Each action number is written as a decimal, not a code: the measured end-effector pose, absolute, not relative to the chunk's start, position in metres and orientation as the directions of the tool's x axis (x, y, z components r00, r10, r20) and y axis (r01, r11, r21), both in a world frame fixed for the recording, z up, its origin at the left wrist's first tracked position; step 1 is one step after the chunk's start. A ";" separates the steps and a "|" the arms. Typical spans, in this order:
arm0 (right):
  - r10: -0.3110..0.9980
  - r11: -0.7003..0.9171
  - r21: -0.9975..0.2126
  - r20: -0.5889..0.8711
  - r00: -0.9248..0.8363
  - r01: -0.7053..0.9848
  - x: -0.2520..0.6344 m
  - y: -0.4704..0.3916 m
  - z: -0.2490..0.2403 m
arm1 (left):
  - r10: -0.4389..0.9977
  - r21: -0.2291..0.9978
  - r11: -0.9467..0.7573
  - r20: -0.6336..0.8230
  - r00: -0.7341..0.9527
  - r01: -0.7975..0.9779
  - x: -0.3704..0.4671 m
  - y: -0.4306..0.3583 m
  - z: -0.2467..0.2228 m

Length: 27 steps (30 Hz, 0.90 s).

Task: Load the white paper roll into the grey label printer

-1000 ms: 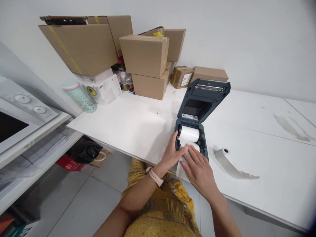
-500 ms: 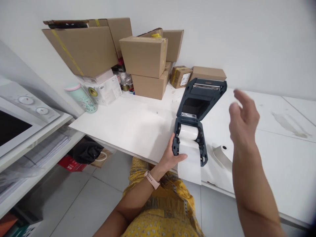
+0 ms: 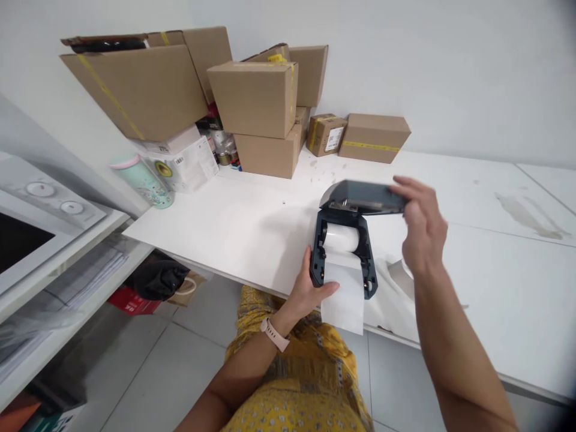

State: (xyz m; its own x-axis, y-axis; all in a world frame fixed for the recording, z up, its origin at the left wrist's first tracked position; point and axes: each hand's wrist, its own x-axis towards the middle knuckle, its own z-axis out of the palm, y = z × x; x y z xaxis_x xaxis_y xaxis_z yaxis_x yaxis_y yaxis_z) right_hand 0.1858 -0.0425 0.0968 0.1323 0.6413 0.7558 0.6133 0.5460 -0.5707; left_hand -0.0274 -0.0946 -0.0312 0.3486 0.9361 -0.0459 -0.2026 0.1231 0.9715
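Note:
A dark label printer sits near the table's front edge with its lid partly lowered. Inside lies a white paper roll, and its loose strip hangs out over the table edge. My left hand grips the printer's left side, with the thumb resting on the strip. My right hand holds the free end of the lid by its right edge, fingers on top. Partly hidden behind my right wrist, another piece of white paper lies on the table.
Cardboard boxes are stacked at the back left of the white table. Two smaller boxes stand by the wall. A green tumbler stands at the left, near a microwave on a shelf.
The printer lid has swung down from nearly upright. My right hand has moved left and taken hold of the lid's edge. My left hand has stayed on the printer.

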 end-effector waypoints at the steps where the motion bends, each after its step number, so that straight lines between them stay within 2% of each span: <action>1: 0.605 0.563 -0.485 0.794 0.067 0.670 0.181 -0.060 0.083 | 0.936 0.967 0.121 -0.037 0.351 -0.222 -0.027 -0.095 -0.032; 3: 0.552 0.577 -0.378 0.834 -0.005 0.724 0.174 -0.090 0.054 | 0.938 0.962 0.121 -0.029 0.347 -0.247 -0.027 -0.098 -0.032; 5: 0.582 0.550 -0.350 0.812 -0.048 0.758 0.167 -0.111 0.027 | 0.947 0.966 0.109 -0.030 0.319 -0.233 -0.027 -0.102 -0.032; 9: 0.663 0.470 -0.365 0.747 -0.048 0.803 0.160 -0.129 -0.007 | 0.959 0.980 0.078 -0.024 0.281 -0.183 -0.029 -0.111 -0.032; 16: 0.654 0.466 -0.437 0.756 0.033 0.769 0.154 -0.136 -0.032 | 0.965 0.961 0.123 -0.058 0.256 -0.247 -0.025 -0.111 -0.026; 23: 0.662 0.389 -0.677 0.677 0.322 0.625 0.147 -0.133 -0.031 | 0.973 0.974 0.149 -0.115 0.200 -0.168 -0.014 -0.093 -0.009; 25: 0.709 0.286 -0.804 0.543 0.449 0.521 0.143 -0.128 -0.030 | 0.970 0.972 0.164 -0.128 0.207 -0.170 -0.014 -0.090 -0.007; 27: 0.774 0.159 -0.941 0.306 0.555 0.298 0.141 -0.126 -0.032 | 0.967 0.968 0.171 -0.128 0.222 -0.183 -0.014 -0.088 -0.007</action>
State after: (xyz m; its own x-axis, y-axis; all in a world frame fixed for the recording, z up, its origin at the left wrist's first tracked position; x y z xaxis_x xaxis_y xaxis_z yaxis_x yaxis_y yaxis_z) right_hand 0.1408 -0.1261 -0.0321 0.5547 0.7736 0.3063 0.2979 0.1591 -0.9412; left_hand -0.0140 -0.0880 -0.0069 0.2216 0.9667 -0.1284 -0.1833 0.1706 0.9681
